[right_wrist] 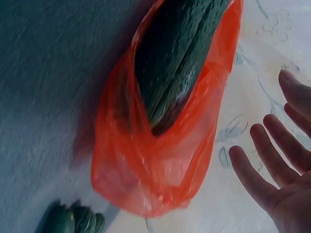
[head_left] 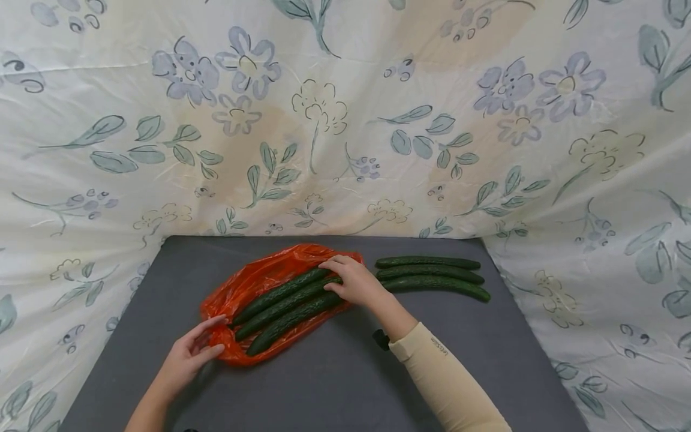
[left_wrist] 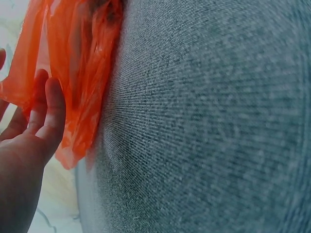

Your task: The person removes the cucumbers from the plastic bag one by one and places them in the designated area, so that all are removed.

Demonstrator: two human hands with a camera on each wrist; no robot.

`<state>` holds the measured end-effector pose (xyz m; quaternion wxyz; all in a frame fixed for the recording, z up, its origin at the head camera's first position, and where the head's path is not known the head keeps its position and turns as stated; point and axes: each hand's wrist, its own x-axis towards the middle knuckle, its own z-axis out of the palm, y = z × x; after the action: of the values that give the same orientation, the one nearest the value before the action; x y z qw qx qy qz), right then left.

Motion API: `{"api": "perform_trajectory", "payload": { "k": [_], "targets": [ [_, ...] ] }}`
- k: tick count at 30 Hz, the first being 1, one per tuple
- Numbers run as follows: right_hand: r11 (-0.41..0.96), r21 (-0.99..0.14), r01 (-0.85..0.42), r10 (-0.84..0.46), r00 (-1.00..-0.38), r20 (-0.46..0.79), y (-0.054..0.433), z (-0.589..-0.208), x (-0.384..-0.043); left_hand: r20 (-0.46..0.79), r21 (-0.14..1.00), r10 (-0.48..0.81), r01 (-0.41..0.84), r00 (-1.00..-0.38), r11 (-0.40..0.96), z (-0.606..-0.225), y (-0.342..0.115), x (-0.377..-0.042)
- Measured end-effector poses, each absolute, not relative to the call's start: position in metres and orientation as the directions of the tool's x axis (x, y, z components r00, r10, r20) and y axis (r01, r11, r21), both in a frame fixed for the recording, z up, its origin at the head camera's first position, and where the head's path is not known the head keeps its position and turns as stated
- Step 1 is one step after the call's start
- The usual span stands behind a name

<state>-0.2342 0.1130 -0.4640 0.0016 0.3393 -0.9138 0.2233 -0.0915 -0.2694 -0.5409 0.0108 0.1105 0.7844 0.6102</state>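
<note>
Three long dark-green cucumbers (head_left: 286,306) lie side by side in an orange plastic bag (head_left: 254,270), its mouth spread wide around them. My left hand (head_left: 189,354) holds the bag's near left end, the thin film between thumb and fingers. The left wrist view shows the film (left_wrist: 87,73) running across those fingers. Over the cucumbers' far right ends is my right hand (head_left: 353,282). In the right wrist view, that hand (right_wrist: 277,170) has spread fingers and holds nothing, apart from the bag (right_wrist: 155,179). It hides part of the cucumber ends in the head view.
Three more cucumbers (head_left: 432,273) lie in a row on the grey tabletop (head_left: 335,384), right of the bag. Floral cloth (head_left: 345,120) hangs behind the table and along both sides. A small black object (head_left: 381,339) is at the right wrist.
</note>
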Motion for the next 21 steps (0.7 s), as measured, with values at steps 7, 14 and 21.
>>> {"api": "perform_trajectory", "payload": {
  "k": [7,14,21],
  "targets": [
    [0.655,-0.39,-0.647,-0.657,-0.743,0.129,0.099,-0.468,-0.232,0.112,0.958,0.183,0.155,-0.977,0.24,-0.541,-0.269,-0.092],
    [0.658,-0.357,-0.663,-0.674,-0.73,0.114,0.089,-0.476,-0.23,0.108,0.961,0.187,0.151,-0.976,0.234,-0.542,-0.27,-0.091],
    [0.715,-0.319,-0.622,-0.65,-0.76,0.026,0.078,-0.491,-0.228,0.114,0.956,0.185,0.158,-0.976,0.246,-0.544,-0.27,-0.093]
  ]
}}
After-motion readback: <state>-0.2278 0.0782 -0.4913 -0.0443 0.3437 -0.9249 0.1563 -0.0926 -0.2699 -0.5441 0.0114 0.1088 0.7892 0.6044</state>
